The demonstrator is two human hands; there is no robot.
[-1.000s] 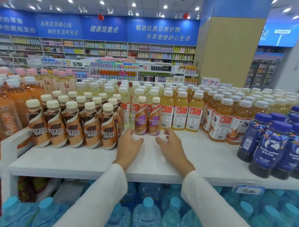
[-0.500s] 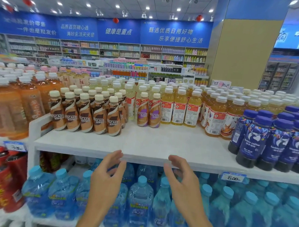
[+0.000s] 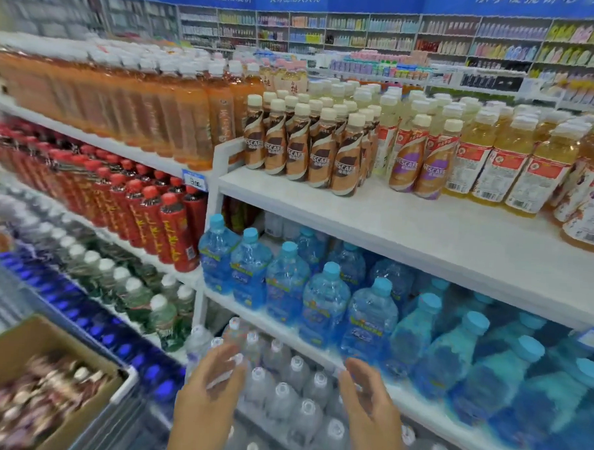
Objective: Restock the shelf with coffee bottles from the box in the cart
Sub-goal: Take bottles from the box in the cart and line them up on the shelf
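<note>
Two hands: I see my left hand and right hand low in the view, both empty, fingers loosely spread, palms turned toward each other, touching nothing.
Behind the hands: clear water bottles with pale caps stand packed on the lowest level in sight.
Box: a cardboard box sits at lower left, open-topped, with blurred bottle tops inside; I cannot tell the label on them.
Cart: a white edge runs beside the box; too blurred for me to say more.
Middle level: blue-capped water bottles fill the rack under the white shelf.
Left bay: red bottles stand in rows, with orange drink bottles above them.
Coffee bottles: brown Nescafé bottles stand upright in rows at the shelf's left end; two purple-labelled Nescafé bottles stand just right of them.
Shelf front: bare white board lies ahead of the purple pair.
Right side: yellow drink bottles crowd the shelf.
Far: store racks line the back wall.
</note>
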